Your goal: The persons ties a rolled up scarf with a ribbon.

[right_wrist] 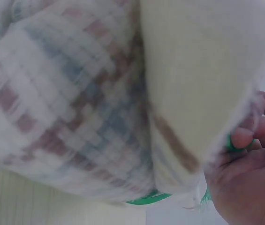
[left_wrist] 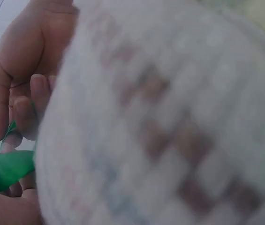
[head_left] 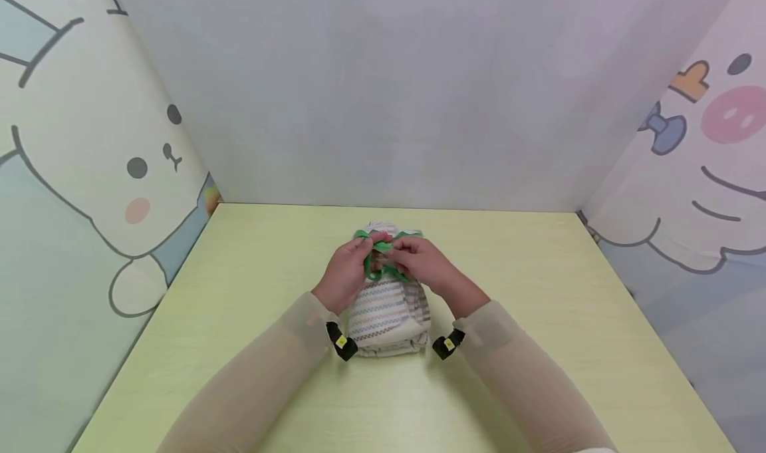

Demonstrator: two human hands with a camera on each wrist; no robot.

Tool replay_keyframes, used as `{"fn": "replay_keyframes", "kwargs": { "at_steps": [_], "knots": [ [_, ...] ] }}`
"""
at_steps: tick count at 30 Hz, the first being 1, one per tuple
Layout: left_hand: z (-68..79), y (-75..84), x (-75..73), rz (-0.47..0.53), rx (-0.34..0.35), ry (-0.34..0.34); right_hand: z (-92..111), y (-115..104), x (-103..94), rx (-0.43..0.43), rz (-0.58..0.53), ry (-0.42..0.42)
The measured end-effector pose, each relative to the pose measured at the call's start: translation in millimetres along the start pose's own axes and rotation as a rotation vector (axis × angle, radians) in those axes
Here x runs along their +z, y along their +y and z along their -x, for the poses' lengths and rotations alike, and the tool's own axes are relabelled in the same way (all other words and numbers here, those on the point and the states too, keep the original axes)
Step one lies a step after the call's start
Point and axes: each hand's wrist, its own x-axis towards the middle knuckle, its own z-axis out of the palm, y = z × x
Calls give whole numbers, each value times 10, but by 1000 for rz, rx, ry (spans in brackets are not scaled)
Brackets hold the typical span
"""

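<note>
Sleeves of sheer beige fabric come in from the lower left and lower right of the head frame, each with a small black device at its wrist end. Between them, just below the middle of the frame, a cloth bundle lies upright in the picture, white with rows of blue, brown and pinkish pattern; its layered folds face the bottom of the frame. In both wrist views it fills much of the picture, blurred on the left one.

Slightly above, a green ribbon crosses the bundle's narrower upper part, one loop hanging at left. The left hand pinches it between thumb and fingers; the right hand, fingers bent and tips together, also pinches ribbon, close beside the left. A pale, fringed end of the bundle shows beyond them.

Pale yellow-green table spreads around everything. Farther off, a plain greyish back wall fills the upper middle, a rabbit-like drawing at upper left and a pig-snouted one at upper right.
</note>
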Motion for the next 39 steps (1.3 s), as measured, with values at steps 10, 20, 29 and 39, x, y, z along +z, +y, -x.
{"fn": "replay_keyframes", "kwargs": {
  "at_steps": [10, 20, 29, 39],
  "knots": [
    [-13, 21, -30, -397, 32, 94, -19, -20, 67, -8, -72, 85],
    [-6, 96, -2, -997, 73, -67, -52, -14, 76, -43, -8, 78],
    [11, 99, 37, -1039, 29, -72, -54, 33, 38, -43, -285, 20],
    [17, 102, 59, -1124, 45, -76, -39, 44, 50, -75, -230, 1]
  ]
}}
